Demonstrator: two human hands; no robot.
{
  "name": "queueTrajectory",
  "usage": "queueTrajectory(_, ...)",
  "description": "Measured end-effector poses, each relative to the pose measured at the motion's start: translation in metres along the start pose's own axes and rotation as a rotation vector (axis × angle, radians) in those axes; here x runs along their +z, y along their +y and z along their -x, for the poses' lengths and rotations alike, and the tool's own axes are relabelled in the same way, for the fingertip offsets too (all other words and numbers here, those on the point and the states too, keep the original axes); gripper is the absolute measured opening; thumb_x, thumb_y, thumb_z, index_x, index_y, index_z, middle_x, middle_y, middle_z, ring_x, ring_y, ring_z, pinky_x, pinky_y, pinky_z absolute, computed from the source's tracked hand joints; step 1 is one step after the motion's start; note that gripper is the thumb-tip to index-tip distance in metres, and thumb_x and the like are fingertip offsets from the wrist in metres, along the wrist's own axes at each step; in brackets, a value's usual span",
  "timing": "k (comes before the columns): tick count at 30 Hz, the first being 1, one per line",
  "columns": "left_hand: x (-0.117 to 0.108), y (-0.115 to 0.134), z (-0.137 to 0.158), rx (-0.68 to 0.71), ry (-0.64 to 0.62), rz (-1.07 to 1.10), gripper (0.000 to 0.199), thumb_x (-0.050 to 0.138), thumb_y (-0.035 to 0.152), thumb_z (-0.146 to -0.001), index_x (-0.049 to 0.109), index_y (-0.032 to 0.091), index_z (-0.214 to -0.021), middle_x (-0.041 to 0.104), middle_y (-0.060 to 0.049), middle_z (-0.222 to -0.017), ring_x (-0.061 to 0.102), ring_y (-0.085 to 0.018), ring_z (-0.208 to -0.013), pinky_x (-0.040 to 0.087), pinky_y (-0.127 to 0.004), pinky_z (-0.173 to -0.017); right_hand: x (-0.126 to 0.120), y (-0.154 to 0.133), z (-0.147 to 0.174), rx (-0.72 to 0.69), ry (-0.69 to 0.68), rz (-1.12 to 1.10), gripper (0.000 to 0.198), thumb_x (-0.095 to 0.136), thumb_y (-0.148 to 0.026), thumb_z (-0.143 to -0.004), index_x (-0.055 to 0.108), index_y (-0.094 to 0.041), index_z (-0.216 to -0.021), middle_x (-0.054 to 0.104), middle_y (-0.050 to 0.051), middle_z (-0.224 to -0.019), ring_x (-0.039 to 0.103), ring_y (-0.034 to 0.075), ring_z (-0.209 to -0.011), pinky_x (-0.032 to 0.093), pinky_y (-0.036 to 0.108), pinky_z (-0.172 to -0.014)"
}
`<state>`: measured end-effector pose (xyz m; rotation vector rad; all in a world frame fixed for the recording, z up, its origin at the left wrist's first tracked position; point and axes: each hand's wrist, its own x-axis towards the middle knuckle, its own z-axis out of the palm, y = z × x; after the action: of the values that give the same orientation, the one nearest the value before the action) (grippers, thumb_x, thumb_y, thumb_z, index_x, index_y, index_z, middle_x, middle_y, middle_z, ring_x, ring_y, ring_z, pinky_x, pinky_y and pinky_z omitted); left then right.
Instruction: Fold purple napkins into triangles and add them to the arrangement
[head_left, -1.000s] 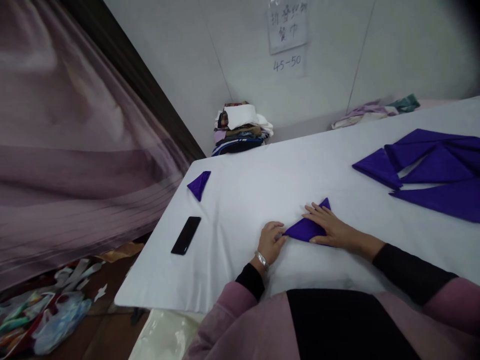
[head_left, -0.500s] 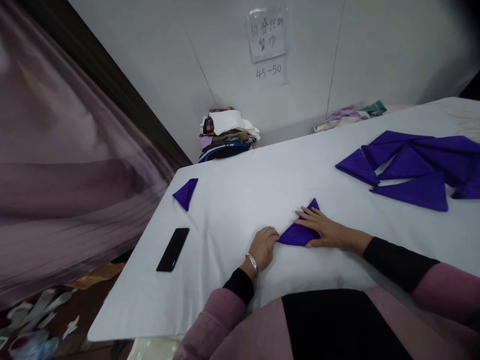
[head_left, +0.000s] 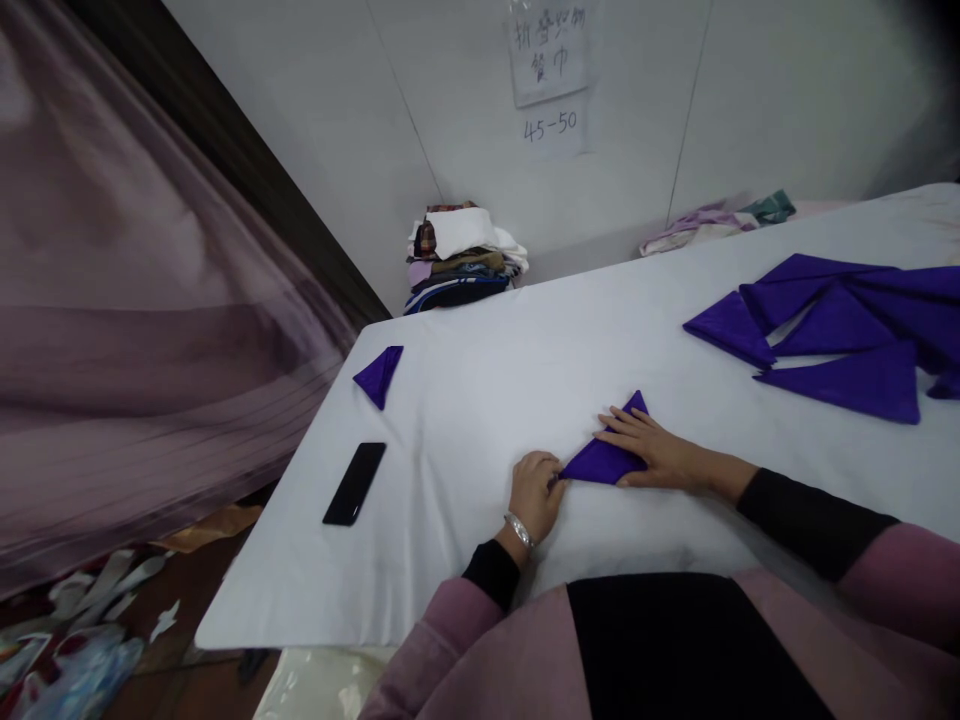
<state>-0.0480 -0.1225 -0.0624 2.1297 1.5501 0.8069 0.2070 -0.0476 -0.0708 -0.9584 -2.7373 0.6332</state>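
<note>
A purple cloth napkin (head_left: 604,460), folded into a triangle, lies flat on the white-covered table (head_left: 480,400) in front of me. My right hand (head_left: 651,450) rests spread over its right part, fingers stretched out across the fabric. At the napkin's left corner, my left hand (head_left: 537,490) has thumb and fingers closed on the tip. A silver bracelet (head_left: 520,531) circles the left wrist. Part of the cloth is hidden beneath my right palm.
Several purple folded napkins (head_left: 840,380) lie at the right. Another small folded purple piece (head_left: 380,376) and a black phone (head_left: 355,484) lie at the left. A stack of folded cloths (head_left: 461,262) stands behind the table's far edge, by the wall.
The camera view has shifted slightly, so everything sits a little to the right and higher. My left fingers have curled more at the napkin's corner; my right hand stays spread on it.
</note>
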Motion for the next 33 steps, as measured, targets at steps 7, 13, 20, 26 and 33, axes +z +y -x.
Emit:
queueTrajectory(7, -0.008, -0.016, -0.008, 0.169, -0.097, -0.017, 0.023, 0.046, 0.010, -0.081, 0.062, 0.022, -0.092, 0.062, -0.004, -0.094, 0.053, -0.019, -0.094, 0.043, -0.037, -0.084, -0.003, -0.003, -0.001, 0.019, -0.019, -0.006, 0.078, 0.049, -0.064, -0.077, 0.024, -0.029, -0.142, 0.018, 0.007, -0.150, 0.008, 0.032, -0.136, 0.010, 0.057, -0.108)
queueTrajectory(13, -0.012, -0.015, -0.010, 0.196, -0.179, -0.070, 0.038, 0.042, 0.000, -0.073, 0.061, 0.021, -0.099, 0.062, -0.005, -0.100, 0.053, -0.019, -0.098, 0.041, -0.038, -0.087, -0.003, -0.004, 0.000, 0.028, -0.021, 0.002, 0.080, 0.049, -0.065, -0.077, 0.024, -0.027, -0.143, 0.020, 0.008, -0.150, 0.008, 0.032, -0.136, 0.010, 0.057, -0.108)
queueTrajectory(20, 0.006, 0.016, -0.021, -0.050, -0.038, -0.012, 0.035, 0.060, 0.029, -0.077, 0.054, 0.022, -0.111, 0.063, -0.004, -0.099, 0.054, -0.022, -0.095, 0.039, -0.041, -0.087, 0.000, -0.002, -0.001, 0.035, 0.011, -0.008, 0.084, 0.051, -0.065, -0.076, 0.021, -0.025, -0.144, 0.023, 0.009, -0.149, 0.011, 0.033, -0.136, 0.011, 0.057, -0.108)
queueTrajectory(26, 0.025, 0.026, -0.037, -0.091, -0.017, 0.021, 0.035, 0.064, 0.024, -0.075, 0.054, 0.023, -0.109, 0.064, -0.001, -0.094, 0.056, -0.021, -0.089, 0.040, -0.040, -0.083, 0.004, -0.001, 0.001, 0.029, 0.036, 0.004, 0.089, 0.049, -0.065, -0.077, 0.012, -0.023, -0.145, 0.021, 0.010, -0.149, 0.012, 0.032, -0.136, 0.011, 0.056, -0.109)
queueTrajectory(33, 0.028, 0.033, -0.046, -0.156, -0.071, 0.015, 0.042, 0.066, 0.024, -0.073, 0.053, 0.021, -0.113, 0.065, -0.003, -0.098, 0.057, -0.023, -0.091, 0.042, -0.044, -0.085, 0.006, -0.004, 0.004, 0.034, 0.098, 0.006, 0.094, 0.048, -0.065, -0.078, 0.001, -0.021, -0.146, 0.016, 0.012, -0.150, 0.010, 0.031, -0.137, 0.012, 0.054, -0.109)
